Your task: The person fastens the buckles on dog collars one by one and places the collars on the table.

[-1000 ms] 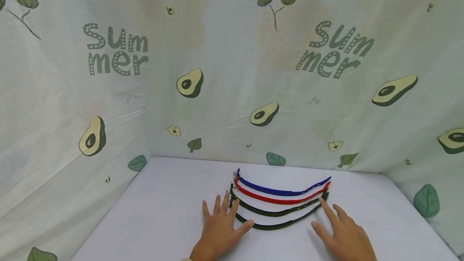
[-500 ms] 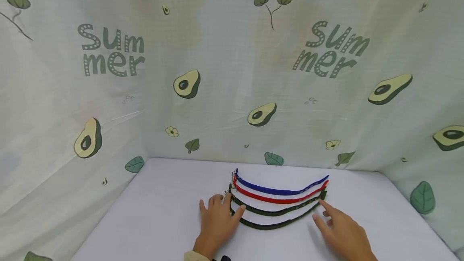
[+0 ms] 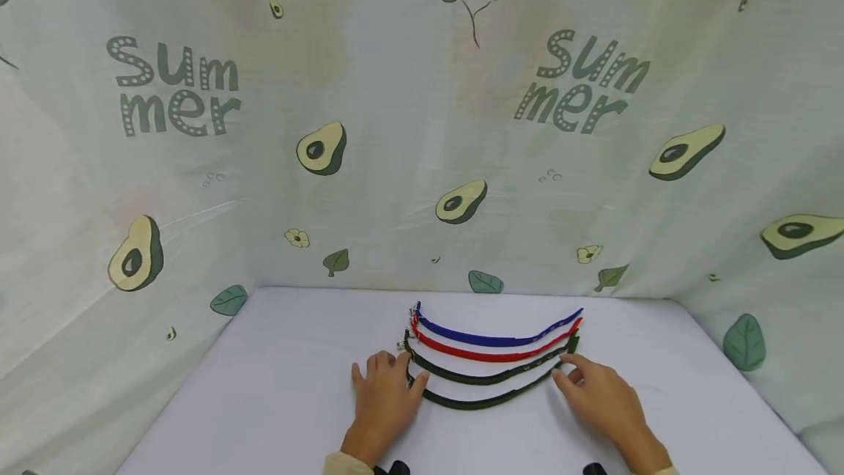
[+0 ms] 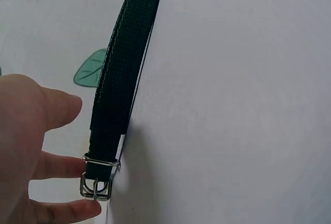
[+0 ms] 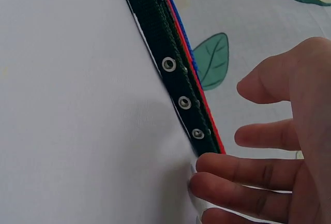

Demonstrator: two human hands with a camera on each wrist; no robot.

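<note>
My left hand (image 3: 382, 402) rests at the buckle end of the nearest dark green strap (image 3: 484, 400), fingers loosely curled beside the buckle (image 4: 96, 185), clamped on nothing. My right hand (image 3: 596, 394) touches its holed end with relaxed fingers. Four straps lie mid-desk (image 3: 277, 387), toward the far edge.

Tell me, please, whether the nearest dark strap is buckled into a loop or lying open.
Open. The nearest dark strap lies flat in a shallow curve on the table, buckle at the left hand, holed end at the right hand.
</note>
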